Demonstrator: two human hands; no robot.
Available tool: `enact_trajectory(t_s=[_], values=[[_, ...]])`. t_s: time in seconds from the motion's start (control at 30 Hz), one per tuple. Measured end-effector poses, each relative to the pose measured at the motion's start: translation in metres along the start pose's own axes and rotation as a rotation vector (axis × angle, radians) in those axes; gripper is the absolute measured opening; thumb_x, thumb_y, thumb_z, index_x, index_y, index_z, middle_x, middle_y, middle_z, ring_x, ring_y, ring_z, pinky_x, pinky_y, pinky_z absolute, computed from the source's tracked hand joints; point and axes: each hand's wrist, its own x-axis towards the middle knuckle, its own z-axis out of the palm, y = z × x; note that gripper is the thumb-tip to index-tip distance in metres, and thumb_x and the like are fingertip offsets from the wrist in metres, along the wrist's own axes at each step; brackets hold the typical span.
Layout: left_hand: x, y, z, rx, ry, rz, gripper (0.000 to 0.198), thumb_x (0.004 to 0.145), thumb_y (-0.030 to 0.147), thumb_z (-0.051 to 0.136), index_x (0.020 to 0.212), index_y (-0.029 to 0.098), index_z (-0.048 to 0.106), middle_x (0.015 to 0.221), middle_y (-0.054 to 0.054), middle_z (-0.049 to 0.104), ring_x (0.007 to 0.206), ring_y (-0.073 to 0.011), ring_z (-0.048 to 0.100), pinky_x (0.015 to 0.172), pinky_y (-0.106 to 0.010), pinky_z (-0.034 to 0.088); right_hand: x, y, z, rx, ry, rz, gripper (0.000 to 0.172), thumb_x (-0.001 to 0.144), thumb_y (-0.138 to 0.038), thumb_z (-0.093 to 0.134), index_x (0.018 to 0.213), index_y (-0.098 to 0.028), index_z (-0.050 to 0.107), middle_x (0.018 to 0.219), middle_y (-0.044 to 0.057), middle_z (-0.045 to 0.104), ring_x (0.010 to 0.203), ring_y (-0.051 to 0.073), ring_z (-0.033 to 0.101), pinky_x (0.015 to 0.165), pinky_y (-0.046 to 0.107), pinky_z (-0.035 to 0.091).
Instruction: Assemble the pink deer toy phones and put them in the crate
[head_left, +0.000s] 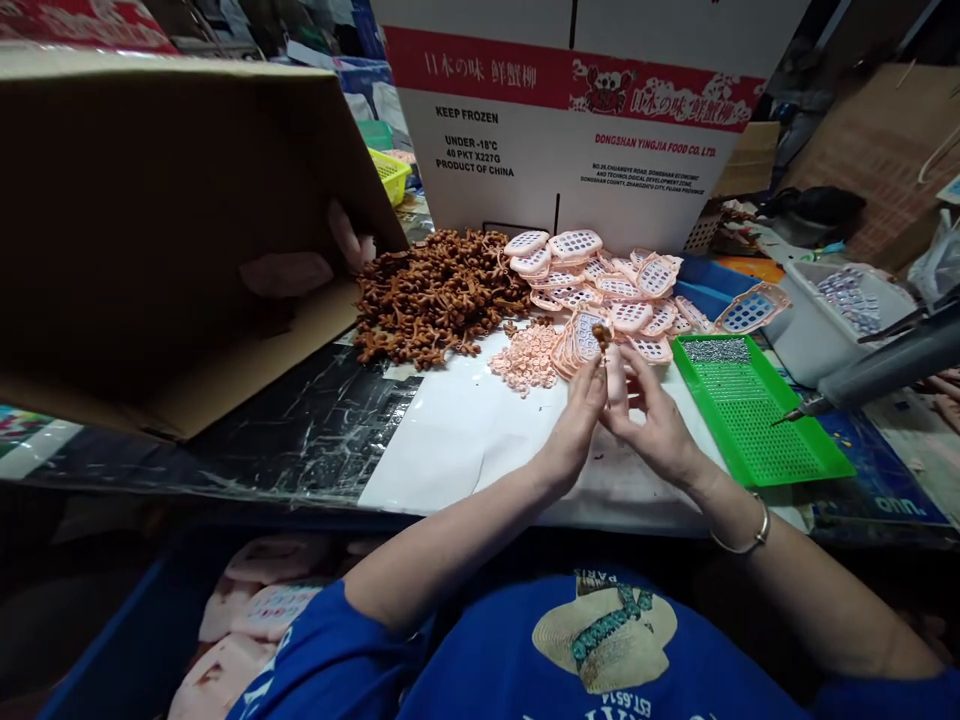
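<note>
Over the white sheet [450, 430], my hands meet at the fingertips. My left hand [574, 430] is closed in a pinch at a small brown plastic piece [601, 335] that sticks up above the fingers. My right hand [656, 425] is curled against it, with a pale pink, finger-like shape between them; whether that is a part or a covered fingertip I cannot tell. Just behind lie a stack of pale pink perforated plastic shells [581, 340] and a heap of small pink pieces [523, 360]. A large pile of brown pieces [442, 290] is to the left.
A green tray [787, 450] of small metal screws lies on the right, under the tip of a grey powered screwdriver [892, 360]. Beyond it is a white bin [802, 330]. An open carton [172, 230] stands left; a printed carton [540, 190] walls the back. More pink shells [615, 285] pile there.
</note>
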Motion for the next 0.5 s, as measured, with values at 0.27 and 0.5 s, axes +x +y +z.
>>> enact_trajectory(t_s=[0.27, 0.5], values=[[0.026, -0.005, -0.036, -0.17, 0.372, -0.238, 0.039, 0.097, 0.037, 0.049, 0.133, 0.024, 0.048, 0.148, -0.009, 0.046, 0.131, -0.0219, 0.049, 0.109, -0.038, 0.041, 0.086, -0.017, 0.0, -0.726, 0.055, 0.111, 0.084, 0.082, -0.051, 0.063, 0.151, -0.011, 0.036, 0.135, 0.026, 0.056, 0.129, 0.043, 0.05, 0.105, 0.057, 0.039], [0.022, -0.011, -0.032, -0.216, 0.367, -0.145, 0.034, 0.094, 0.04, 0.054, 0.123, 0.022, 0.053, 0.13, -0.008, 0.057, 0.118, -0.0191, 0.055, 0.103, -0.034, 0.044, 0.104, -0.022, 0.016, -0.808, 0.054, 0.167, 0.082, 0.086, -0.053, 0.057, 0.151, -0.009, 0.034, 0.132, 0.027, 0.057, 0.123, 0.042, 0.055, 0.103, 0.054, 0.039]])
